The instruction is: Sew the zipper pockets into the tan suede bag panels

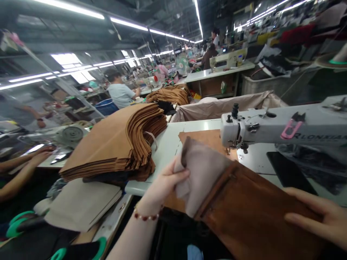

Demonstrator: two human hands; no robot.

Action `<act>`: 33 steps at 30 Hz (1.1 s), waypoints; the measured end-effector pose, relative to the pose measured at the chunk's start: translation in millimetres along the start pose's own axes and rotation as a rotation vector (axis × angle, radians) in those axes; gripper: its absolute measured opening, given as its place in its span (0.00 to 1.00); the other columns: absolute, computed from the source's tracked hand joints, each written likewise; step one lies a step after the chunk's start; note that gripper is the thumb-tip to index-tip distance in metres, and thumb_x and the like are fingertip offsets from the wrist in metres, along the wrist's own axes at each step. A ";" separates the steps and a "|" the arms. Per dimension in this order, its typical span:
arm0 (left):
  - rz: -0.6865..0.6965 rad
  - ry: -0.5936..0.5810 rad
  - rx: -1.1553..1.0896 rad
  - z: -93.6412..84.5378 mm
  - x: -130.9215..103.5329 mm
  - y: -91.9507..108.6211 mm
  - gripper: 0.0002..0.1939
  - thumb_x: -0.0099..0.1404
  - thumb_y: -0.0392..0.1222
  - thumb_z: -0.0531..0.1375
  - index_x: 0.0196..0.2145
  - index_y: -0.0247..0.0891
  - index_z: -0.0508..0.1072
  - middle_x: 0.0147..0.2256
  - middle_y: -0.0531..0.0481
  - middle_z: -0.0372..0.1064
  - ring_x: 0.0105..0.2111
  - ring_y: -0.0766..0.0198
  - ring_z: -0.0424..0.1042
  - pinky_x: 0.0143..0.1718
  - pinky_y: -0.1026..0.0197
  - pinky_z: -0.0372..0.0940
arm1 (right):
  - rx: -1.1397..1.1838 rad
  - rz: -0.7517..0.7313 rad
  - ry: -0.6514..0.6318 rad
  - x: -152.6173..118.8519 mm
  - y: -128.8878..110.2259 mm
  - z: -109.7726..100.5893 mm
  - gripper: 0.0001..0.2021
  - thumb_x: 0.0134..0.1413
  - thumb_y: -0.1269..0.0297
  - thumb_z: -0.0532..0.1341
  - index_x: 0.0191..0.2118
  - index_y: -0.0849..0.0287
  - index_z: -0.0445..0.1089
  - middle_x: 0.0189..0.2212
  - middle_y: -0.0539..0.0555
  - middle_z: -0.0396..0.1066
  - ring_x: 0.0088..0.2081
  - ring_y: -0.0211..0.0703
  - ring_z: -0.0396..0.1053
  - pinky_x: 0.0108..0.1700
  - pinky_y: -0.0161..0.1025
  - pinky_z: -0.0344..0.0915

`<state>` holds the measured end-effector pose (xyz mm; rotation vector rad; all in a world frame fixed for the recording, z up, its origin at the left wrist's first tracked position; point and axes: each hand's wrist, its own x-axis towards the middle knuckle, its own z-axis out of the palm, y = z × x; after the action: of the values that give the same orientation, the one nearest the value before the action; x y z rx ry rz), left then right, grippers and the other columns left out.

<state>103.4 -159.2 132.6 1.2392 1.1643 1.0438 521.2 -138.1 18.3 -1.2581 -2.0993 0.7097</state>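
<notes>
A brown leather-like panel (252, 213) with a zipper slit and a grey-beige lining (206, 169) spans both my hands in front of the sewing machine (260, 126). My left hand (172, 180), a beaded bracelet at its wrist, pinches the lining's folded edge between thumb and fingers. At the panel's right side, my right hand (317, 216) grips the brown material, thumb on top; its fingertips are partly hidden. Another flat brown piece (202, 137) lies on the white machine table (173, 141), reaching under the needle area.
A tall stack of brown panels (114, 137) stands left on the table. Grey cloth pieces (84, 202) lie below it. Pink thread snips (292, 126) rest on the machine, and a black phone-like slab (291, 173) lies beside it. A co-worker's arms (27, 169) show at far left.
</notes>
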 end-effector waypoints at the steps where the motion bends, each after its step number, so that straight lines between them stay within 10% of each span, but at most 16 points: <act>1: -0.009 0.088 0.095 -20.4 1.6 -6.2 0.35 0.69 0.42 0.60 0.70 0.44 0.54 0.65 0.43 0.63 0.61 0.47 0.68 0.60 0.49 0.66 | 0.038 0.001 -0.077 12.4 -3.4 4.8 0.24 0.55 0.46 0.65 0.57 0.44 0.72 0.48 0.50 0.79 0.44 0.51 0.79 0.40 0.39 0.78; 7: -0.052 0.344 1.222 -72.2 21.9 -52.8 0.41 0.68 0.40 0.59 0.72 0.31 0.46 0.68 0.30 0.53 0.69 0.40 0.52 0.68 0.42 0.52 | -0.092 -0.032 0.057 48.3 -38.6 56.9 0.19 0.63 0.47 0.58 0.55 0.50 0.70 0.41 0.54 0.76 0.38 0.46 0.76 0.40 0.42 0.74; 12: 0.248 -0.064 1.456 -28.3 85.7 -79.3 0.20 0.74 0.45 0.54 0.61 0.38 0.66 0.61 0.39 0.64 0.64 0.49 0.61 0.66 0.49 0.56 | -0.265 -0.233 -0.115 35.5 -82.7 118.7 0.18 0.60 0.52 0.62 0.53 0.51 0.69 0.48 0.56 0.74 0.39 0.47 0.75 0.39 0.43 0.73; 17: 0.327 -0.091 1.445 9.0 141.7 -105.3 0.15 0.75 0.52 0.53 0.46 0.37 0.70 0.47 0.42 0.69 0.49 0.52 0.69 0.52 0.53 0.64 | -0.542 -0.415 -0.041 35.7 -93.5 156.2 0.14 0.57 0.72 0.59 0.49 0.61 0.72 0.45 0.60 0.76 0.35 0.48 0.73 0.35 0.44 0.70; 26: 0.349 -0.101 1.460 -4.0 99.3 -117.0 0.16 0.77 0.51 0.49 0.35 0.41 0.65 0.38 0.48 0.67 0.41 0.56 0.66 0.44 0.54 0.59 | -0.276 -0.604 -0.005 16.2 -106.0 146.2 0.21 0.62 0.78 0.48 0.56 0.67 0.70 0.48 0.59 0.77 0.41 0.44 0.72 0.40 0.41 0.68; 33: 0.424 -0.074 1.460 28.3 168.8 -108.5 0.14 0.77 0.51 0.50 0.37 0.41 0.65 0.40 0.48 0.69 0.43 0.55 0.68 0.45 0.54 0.59 | -0.373 -0.476 0.041 47.3 -63.9 112.2 0.19 0.65 0.76 0.55 0.59 0.65 0.68 0.52 0.58 0.76 0.45 0.45 0.71 0.47 0.44 0.68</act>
<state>150.1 -3.7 11.4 2.6909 1.6789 0.2568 385.6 -138.0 -4.4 -0.8754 -2.4404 0.0845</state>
